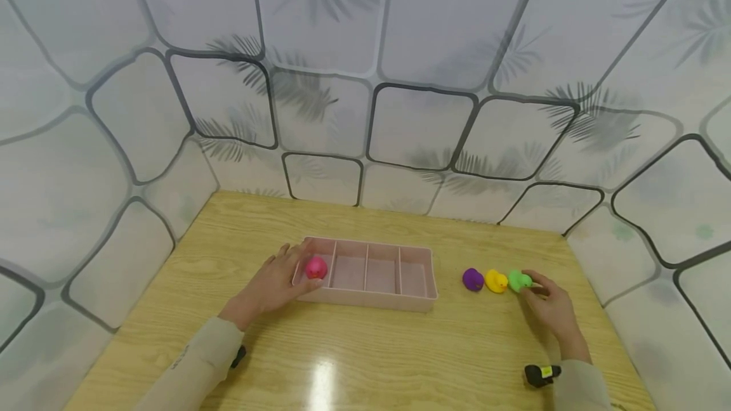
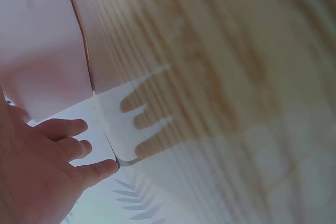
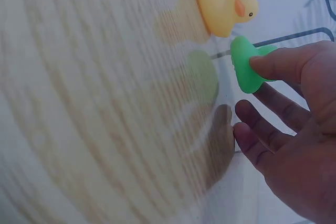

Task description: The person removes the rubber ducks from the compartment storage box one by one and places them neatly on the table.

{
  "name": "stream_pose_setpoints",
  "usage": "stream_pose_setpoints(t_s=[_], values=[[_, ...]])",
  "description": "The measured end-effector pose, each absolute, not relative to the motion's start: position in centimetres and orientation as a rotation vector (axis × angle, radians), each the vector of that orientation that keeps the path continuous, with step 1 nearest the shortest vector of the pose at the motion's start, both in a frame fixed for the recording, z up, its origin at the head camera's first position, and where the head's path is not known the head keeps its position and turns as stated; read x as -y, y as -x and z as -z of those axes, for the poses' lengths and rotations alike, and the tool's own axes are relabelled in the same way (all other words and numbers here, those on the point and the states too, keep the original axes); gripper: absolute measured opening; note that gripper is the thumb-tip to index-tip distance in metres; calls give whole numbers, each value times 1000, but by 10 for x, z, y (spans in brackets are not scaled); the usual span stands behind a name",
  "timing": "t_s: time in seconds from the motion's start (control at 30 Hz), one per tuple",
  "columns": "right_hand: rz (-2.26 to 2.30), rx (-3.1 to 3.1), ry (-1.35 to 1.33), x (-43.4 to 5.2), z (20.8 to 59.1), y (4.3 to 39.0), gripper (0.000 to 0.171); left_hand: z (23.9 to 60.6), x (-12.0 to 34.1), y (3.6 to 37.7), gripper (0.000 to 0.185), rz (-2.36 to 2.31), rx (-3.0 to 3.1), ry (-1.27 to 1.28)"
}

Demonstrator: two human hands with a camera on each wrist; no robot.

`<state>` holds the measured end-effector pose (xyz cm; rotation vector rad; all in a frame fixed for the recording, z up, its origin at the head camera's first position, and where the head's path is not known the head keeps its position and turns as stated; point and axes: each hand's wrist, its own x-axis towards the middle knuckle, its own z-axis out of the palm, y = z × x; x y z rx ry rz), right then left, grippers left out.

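Note:
My left hand [image 1: 280,279] rests at the left end of a pale pink divided tray [image 1: 365,300], its thumb over the front rim and its fingers spread at the far left corner. In the left wrist view, three fingers [image 2: 73,148] extend loosely beside the tray wall [image 2: 47,35]. A round pink toy [image 1: 316,267] sits in the leftmost compartment. On the right, my right hand [image 1: 551,309] pinches a green rubber duck [image 3: 243,66] between thumb and index finger; the other fingers bend loosely below. A yellow rubber duck [image 1: 495,281] and a purple duck [image 1: 473,280] stand left of it.
Everything sits on a glossy wood-grain table [image 1: 388,354]. Pale patterned walls [image 1: 422,125] enclose its back and sides. Black wrist devices show at the left sleeve [image 1: 200,360] and the right sleeve [image 1: 579,385].

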<state>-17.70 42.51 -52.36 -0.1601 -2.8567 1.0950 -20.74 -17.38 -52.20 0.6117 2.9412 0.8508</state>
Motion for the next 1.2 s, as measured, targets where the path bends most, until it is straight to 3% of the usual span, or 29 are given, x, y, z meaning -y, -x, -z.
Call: stream_pose_setpoints(t_s=[1.2], values=[[-1053, 2949, 239, -421, 523, 182, 55, 522, 173, 208, 100, -857, -2930, -604]])
